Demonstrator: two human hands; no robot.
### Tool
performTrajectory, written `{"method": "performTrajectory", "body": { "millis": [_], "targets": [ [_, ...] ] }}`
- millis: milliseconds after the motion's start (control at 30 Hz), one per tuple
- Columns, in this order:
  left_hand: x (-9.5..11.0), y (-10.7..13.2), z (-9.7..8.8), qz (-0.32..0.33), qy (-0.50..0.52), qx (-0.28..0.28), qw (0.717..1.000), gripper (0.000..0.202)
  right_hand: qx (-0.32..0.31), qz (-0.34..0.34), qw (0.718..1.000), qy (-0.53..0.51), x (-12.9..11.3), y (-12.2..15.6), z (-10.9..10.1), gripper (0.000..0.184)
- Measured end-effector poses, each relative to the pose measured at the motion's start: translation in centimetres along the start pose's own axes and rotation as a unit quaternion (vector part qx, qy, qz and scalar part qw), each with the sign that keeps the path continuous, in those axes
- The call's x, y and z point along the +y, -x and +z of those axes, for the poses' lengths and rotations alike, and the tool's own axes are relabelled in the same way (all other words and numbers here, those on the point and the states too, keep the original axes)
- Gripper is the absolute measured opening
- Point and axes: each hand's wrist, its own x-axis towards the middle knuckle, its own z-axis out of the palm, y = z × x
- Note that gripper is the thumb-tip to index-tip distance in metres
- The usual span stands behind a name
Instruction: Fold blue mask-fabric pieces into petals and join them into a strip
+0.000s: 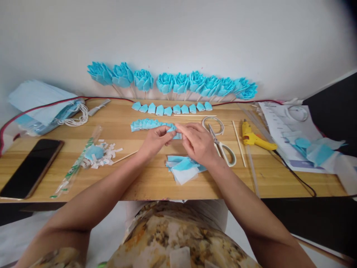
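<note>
Between the fingertips of my left hand (157, 140) and my right hand (196, 141) is a small piece of blue fabric (173, 130), and both hands pinch it. Partly behind my left hand lies a row of folded blue petals (146, 124), overlapping one another. Farther back, a spaced line of several single petals (160, 110) runs across the table. A loose pile of blue and white fabric pieces (182, 170) sits below my right hand, partly covered by the wrist. White-handled scissors (226, 152) lie just right of that hand, beside a roll of tape (219, 121).
Several blue fabric flowers (165, 82) on sticks lean against the wall. A yellow glue gun (255, 137) and a wooden stick (239, 143) lie right. At left are a phone (32, 167), paper scraps (107, 153) and a stack of face masks (41, 100). A red-black cable (36, 106) crosses behind.
</note>
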Motion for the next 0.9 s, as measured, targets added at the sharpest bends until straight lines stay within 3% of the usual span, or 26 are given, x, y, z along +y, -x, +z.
{"method": "performTrajectory", "body": {
  "millis": [100,200,267,367,433,500,567,767,900],
  "targets": [
    [-0.2,-0.2,-0.1,-0.005,0.010,0.001,1.000,0.028,0.004,0.019,0.999,-0.036,-0.2,0.0,0.1,0.055],
    [-0.2,-0.3,0.0,-0.004,0.013,0.011,1.000,0.024,0.024,0.130,0.982,-0.137,-0.1,0.1,0.3,0.046],
    [-0.1,-0.2,0.1,0.003,0.014,0.023,1.000,0.023,0.051,0.242,0.942,-0.229,0.2,0.2,0.5,0.041],
    [0.2,0.0,0.2,0.023,0.022,0.030,0.999,0.024,0.060,0.373,0.856,-0.352,0.8,0.4,0.7,0.037],
    [0.2,0.1,0.3,0.030,0.023,0.026,0.999,0.026,0.016,0.418,0.808,-0.415,1.0,0.3,0.7,0.033],
    [0.2,0.1,0.2,0.030,0.019,0.019,0.999,0.027,-0.029,0.436,0.779,-0.451,0.9,0.2,0.6,0.030],
    [0.1,0.1,0.2,0.030,0.015,0.015,0.999,0.027,-0.048,0.437,0.778,-0.448,0.5,-0.1,0.4,0.026],
    [-0.1,-0.1,0.1,0.039,-0.008,0.021,0.999,0.028,-0.061,0.417,0.817,-0.394,-0.3,-0.8,0.1,0.024],
    [-0.1,-0.1,0.3,0.039,-0.021,0.019,0.999,0.027,-0.049,0.427,0.819,-0.381,-0.2,-0.8,0.4,0.022]
  ]
}}
